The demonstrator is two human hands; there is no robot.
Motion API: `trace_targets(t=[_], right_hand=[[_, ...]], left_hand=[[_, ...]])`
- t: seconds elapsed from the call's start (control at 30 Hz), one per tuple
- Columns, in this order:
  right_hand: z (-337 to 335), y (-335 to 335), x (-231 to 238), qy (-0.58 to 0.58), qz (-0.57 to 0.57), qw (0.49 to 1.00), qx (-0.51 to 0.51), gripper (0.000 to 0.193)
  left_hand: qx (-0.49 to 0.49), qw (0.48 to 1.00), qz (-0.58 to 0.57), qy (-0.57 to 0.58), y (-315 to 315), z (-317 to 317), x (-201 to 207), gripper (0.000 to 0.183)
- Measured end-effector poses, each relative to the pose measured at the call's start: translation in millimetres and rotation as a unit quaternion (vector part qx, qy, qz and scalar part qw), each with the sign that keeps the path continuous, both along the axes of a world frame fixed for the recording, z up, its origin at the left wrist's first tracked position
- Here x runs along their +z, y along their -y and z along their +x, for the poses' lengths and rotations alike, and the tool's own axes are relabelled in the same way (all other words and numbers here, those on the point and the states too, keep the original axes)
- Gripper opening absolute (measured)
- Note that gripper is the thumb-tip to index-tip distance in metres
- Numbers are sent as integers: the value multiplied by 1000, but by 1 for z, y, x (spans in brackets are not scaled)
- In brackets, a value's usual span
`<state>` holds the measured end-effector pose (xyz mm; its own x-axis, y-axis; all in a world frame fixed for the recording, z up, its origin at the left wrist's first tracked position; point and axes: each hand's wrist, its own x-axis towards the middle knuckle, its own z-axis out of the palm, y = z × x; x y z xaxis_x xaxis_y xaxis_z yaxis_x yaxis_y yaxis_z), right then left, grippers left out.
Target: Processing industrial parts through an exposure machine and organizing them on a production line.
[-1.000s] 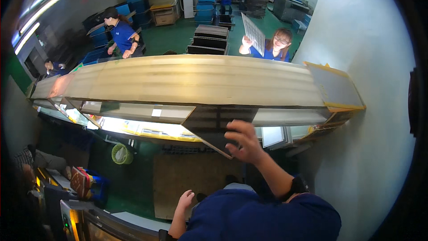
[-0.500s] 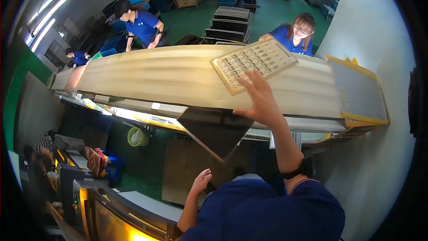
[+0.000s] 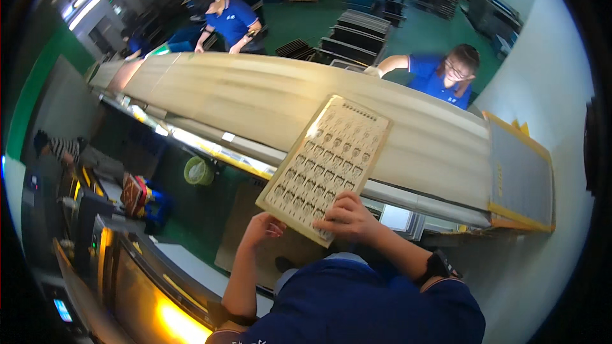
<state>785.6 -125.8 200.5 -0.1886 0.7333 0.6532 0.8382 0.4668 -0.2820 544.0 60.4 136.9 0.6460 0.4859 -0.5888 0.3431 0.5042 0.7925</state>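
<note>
A flat, cream-coloured panel printed with rows of small dark patterns slants across the near edge of the long, pale table. Its near end juts out toward my body. My right hand grips the near right corner, fingers bent over the printed face. At the near left edge my left hand has its fingers curled at the panel's rim. Part of the left fingers is hidden beneath the panel, so their exact hold is hard to see.
Across the table a person in a blue shirt reaches a gloved hand to its far edge; another stands further left. A grey, yellow-edged board covers the right end beside a white wall. A green bin stands on the floor.
The printed panel has come toward me and turned, its near end now past the table edge. Both hands have moved to it. The dark panel under the edge is no longer visible.
</note>
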Motion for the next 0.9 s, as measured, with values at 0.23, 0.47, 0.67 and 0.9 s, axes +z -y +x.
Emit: trace_targets(t=[0.23, 0.47, 0.67, 0.9], right_hand=[[-44, -38, -7, 1, -21, 978, 205, 37], [-152, -96, -32, 34, -133, 968, 209, 49], [-270, -107, -68, 34, -284, 897, 338, 53], [-389, -139, -128, 101, -399, 763, 500, 50]], left_hand=[[162, 941, -141, 260, 18, -74, 32, 44], [438, 871, 38, 220, 103, -221, 0, 46], [606, 684, 369, -166, 235, -377, -115, 38], [913, 348, 175, -124, 363, -482, -189, 42]])
